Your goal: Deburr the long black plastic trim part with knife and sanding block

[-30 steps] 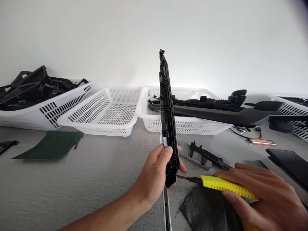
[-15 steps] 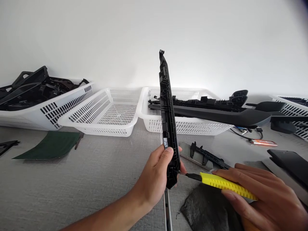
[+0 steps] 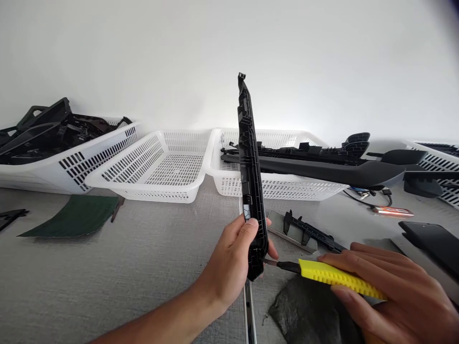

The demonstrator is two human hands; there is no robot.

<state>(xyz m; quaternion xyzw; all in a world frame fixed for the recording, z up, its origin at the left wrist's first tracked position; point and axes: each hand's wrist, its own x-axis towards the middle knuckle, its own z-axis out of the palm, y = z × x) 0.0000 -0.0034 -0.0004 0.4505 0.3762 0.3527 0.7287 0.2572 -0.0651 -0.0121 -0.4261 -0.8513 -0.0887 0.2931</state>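
A long black plastic trim piece (image 3: 249, 157), ribbed on the side facing me, stands nearly upright in front of the baskets. My left hand (image 3: 233, 258) is closed around its lower part, thumb pressed on the ribbed face. From the right, my right hand (image 3: 398, 291) grips a craft knife (image 3: 337, 277) by its yellow handle. The thin blade reaches the right edge of the trim piece near its bottom end; whether the tip touches cannot be made out. Below the knife lies a dark grey cloth (image 3: 304, 310).
Several white baskets stand along the wall: a left one (image 3: 96, 165) with black parts, a middle one (image 3: 143, 191), and one (image 3: 229, 184) with long black trims jutting right. On the table lie a green sheet (image 3: 79, 215), black calipers (image 3: 311, 231) and a phone (image 3: 435, 243).
The knife and my right hand have shifted very slightly right and down. The trim piece and my left hand stay nearly where they were.
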